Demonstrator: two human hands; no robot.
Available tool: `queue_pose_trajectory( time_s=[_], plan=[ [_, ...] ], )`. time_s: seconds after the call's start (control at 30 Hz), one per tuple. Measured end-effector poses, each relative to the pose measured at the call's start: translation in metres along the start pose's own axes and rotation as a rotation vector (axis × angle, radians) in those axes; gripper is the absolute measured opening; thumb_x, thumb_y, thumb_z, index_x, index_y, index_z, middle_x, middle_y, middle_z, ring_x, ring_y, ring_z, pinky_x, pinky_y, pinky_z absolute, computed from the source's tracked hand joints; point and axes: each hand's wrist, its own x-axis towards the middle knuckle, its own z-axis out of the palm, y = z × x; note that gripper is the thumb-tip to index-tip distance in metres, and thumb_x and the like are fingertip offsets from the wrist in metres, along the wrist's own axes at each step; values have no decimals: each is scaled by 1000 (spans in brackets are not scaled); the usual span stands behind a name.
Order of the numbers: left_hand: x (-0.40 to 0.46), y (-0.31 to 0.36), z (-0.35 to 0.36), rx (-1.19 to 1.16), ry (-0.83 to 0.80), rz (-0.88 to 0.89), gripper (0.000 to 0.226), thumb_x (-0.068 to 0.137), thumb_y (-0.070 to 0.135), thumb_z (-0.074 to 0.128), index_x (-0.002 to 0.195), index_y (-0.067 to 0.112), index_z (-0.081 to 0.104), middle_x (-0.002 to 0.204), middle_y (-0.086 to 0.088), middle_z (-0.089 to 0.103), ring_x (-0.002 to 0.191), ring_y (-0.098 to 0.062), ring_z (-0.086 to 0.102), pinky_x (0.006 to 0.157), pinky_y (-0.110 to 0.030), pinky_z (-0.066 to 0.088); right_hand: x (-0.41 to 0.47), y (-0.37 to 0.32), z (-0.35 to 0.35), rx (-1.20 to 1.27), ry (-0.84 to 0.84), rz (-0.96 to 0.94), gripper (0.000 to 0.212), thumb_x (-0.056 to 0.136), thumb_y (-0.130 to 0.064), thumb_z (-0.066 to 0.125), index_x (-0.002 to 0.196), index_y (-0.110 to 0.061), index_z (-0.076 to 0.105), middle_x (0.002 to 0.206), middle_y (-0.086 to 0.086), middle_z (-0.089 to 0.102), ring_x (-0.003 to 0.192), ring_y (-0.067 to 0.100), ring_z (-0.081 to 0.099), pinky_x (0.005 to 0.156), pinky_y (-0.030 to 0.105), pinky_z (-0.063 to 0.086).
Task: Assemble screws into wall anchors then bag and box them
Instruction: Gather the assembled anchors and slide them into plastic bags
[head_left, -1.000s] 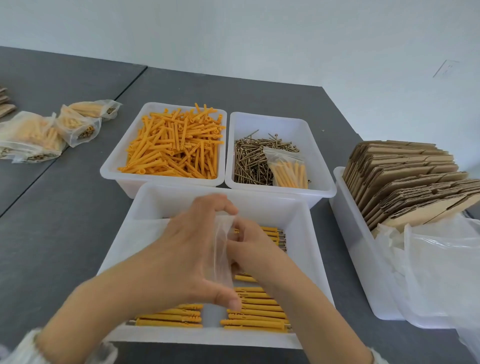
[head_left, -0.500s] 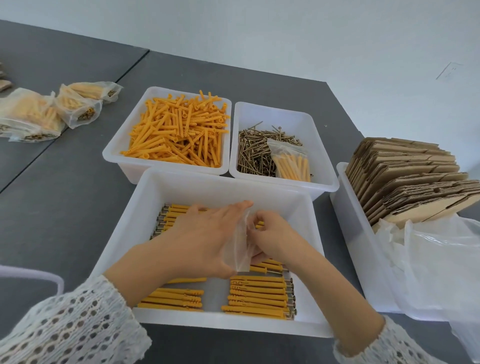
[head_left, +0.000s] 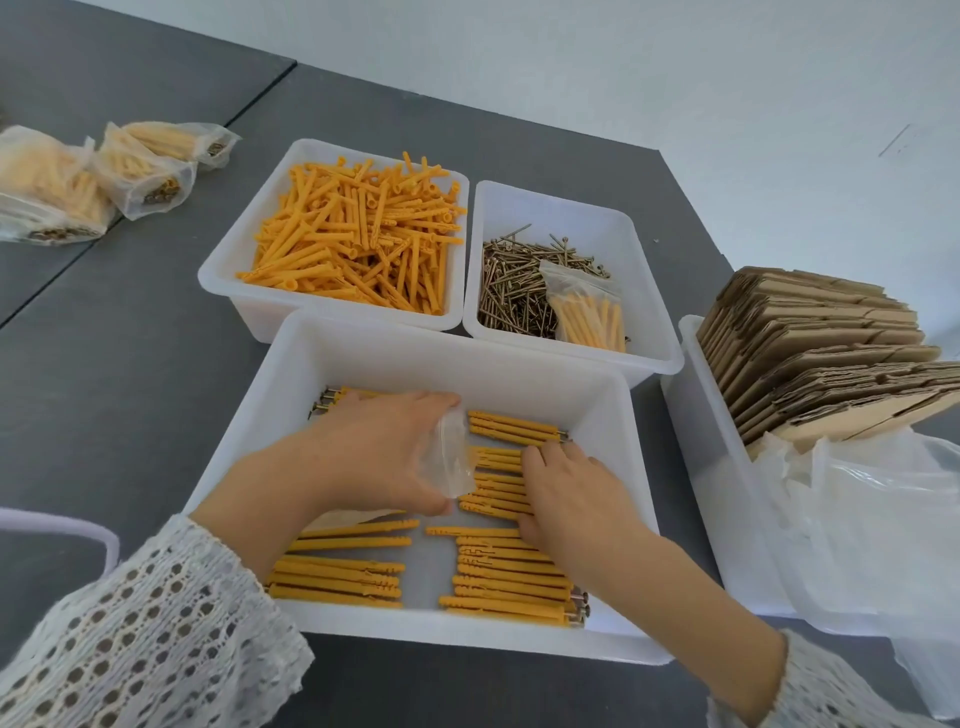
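my left hand (head_left: 379, 457) pinches a limp, slippery clear bag (head_left: 451, 457) over the front bin (head_left: 613, 519). my right hand (head_left: 566, 488) lies fingers-down on the stiff, light assembled anchors (head_left: 498, 499); grip unclear. i'd gather them mid-length.

No text, label, brand or number can be read — nothing legible is carried on the bins, the bags or the folded cardboard.

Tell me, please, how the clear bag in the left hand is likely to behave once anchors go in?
The bag looks thin and crumpled in the left hand, so probably floppy and needing its mouth held open. It seems glossy, perhaps slippery. The anchors would likely make it sag.
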Motion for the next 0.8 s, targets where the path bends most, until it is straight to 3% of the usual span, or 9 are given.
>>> queue_pose_trajectory(
  time_s=[0.23,0.5,0.67,0.8],
  plan=[
    [-3,5,-12,-71,87,6,99,76,61,70,155,31,18,154,16,35,137,-13,39,112,-45,34,-11,7,6,-116,-3,-119,32,96,-16,57,124,-17,43,125,4,48,112,21,49,91,32,41],
    [-4,7,-16,-167,187,33,99,77,58,73,156,30,20,156,14,34,137,-13,40,112,-44,35,-5,11,7,-72,11,-155,25,98,-22,52,123,-17,49,122,4,47,112,21,45,89,31,41],
    [-2,6,-16,-372,224,53,97,73,54,80,153,35,27,143,14,47,109,-8,50,105,-40,44,4,14,-4,-78,-165,-213,26,103,-29,46,122,-15,56,118,6,49,113,24,47,91,37,45],
    [-1,3,-15,-400,238,56,97,73,54,80,153,35,28,149,12,43,131,-11,43,109,-38,41,10,15,-15,-78,-238,-217,23,104,-26,41,109,-11,59,108,5,53,105,24,54,89,39,49]
  ],
)
